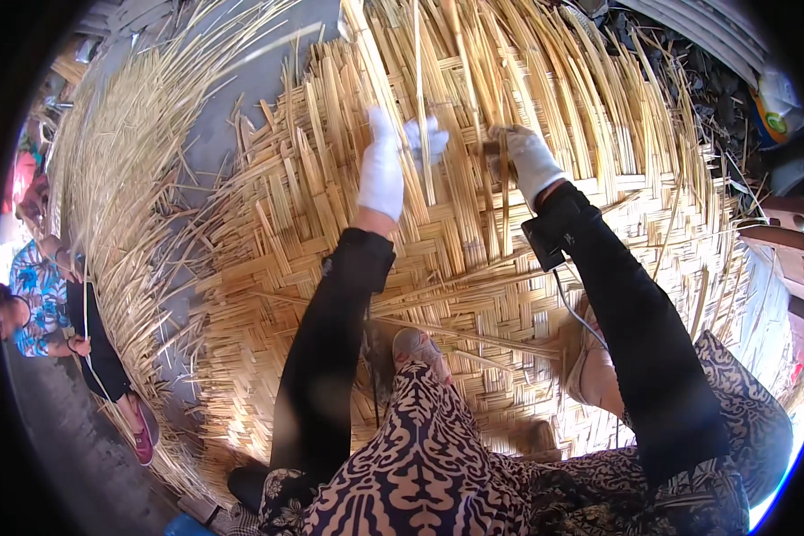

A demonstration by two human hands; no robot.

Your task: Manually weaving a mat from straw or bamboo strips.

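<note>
A large woven mat of flat golden split reed strips [366,259] spreads below me, with long unwoven ends fanning out at its far side. My left hand [382,170], in a white glove, is at the far part of the mat. A raised reed strip [380,67] runs between its thumb and its blurred fingers. To the right, my right hand [531,159], also gloved, has its fingers closed on a small dark brown piece [492,148], mostly hidden by the fingers. A narrow upright strip [504,183] passes right beside those fingers.
My shod foot [420,347] rests on the mat between my arms. Loose strips [116,143] are heaped at left. Beyond them a person in a blue floral shirt [40,281] holds a long thin strip. Dark debris [724,107] and bricks [791,237] stand at right.
</note>
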